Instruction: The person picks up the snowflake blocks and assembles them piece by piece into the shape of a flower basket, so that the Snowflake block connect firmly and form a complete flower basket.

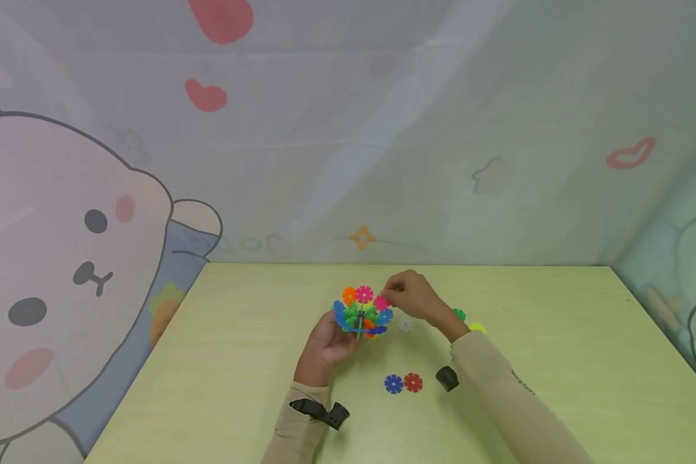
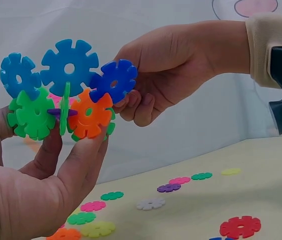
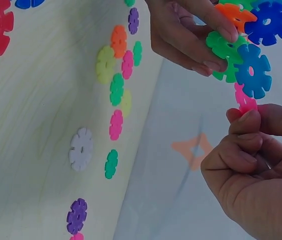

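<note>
My left hand (image 1: 327, 341) holds up a cluster of notched plastic snowflake discs (image 2: 35, 114) in green, blue, orange and pink, joined slot to slot. Its thumb and fingers grip the lower discs from either side. At the cluster's edge my right hand (image 1: 413, 296) pinches a pink disc (image 3: 245, 98) between thumb and finger. That disc meets a light blue disc (image 3: 253, 71) of the cluster; whether their slots are joined I cannot tell. In the left wrist view, the right hand's fingertips are partly hidden behind a dark blue disc (image 2: 114, 81).
Loose discs lie on the pale table (image 1: 238, 361): a blue one (image 1: 393, 384) and a red one (image 1: 414, 382) nearer me, a white one (image 1: 405, 325) beyond, and several coloured ones farther back. A printed cloth (image 1: 325, 161) hangs behind the table.
</note>
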Action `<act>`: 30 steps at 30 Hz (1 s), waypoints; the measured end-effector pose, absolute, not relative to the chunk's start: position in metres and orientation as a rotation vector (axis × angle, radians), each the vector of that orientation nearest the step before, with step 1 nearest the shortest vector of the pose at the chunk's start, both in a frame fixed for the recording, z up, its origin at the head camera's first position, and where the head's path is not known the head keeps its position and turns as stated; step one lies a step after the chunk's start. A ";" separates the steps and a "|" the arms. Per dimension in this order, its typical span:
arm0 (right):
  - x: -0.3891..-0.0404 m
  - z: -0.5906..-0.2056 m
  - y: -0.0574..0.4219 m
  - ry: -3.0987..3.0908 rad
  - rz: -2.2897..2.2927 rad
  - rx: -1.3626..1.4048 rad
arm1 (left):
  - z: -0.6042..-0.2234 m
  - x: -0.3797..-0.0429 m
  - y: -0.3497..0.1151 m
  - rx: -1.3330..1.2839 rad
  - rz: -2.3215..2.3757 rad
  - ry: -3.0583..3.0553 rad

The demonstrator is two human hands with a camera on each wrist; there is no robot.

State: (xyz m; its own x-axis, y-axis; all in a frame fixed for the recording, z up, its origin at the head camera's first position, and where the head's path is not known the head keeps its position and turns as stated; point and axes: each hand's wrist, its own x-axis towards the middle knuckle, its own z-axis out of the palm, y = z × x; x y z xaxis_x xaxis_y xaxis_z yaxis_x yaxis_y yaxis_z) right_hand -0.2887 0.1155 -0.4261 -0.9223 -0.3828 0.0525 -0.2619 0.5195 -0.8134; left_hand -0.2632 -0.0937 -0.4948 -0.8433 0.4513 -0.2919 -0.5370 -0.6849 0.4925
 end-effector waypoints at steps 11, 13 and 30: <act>-0.288 -0.423 0.115 2.634 -1.352 -0.628 | -0.491 -0.261 -0.091 -0.218 2.462 0.775; -0.288 -0.423 0.114 2.656 -1.338 -0.654 | -0.491 -0.261 -0.091 -0.224 2.466 0.776; -0.286 -0.427 0.107 2.783 -1.256 -0.702 | -0.488 -0.261 -0.090 -0.171 2.471 0.792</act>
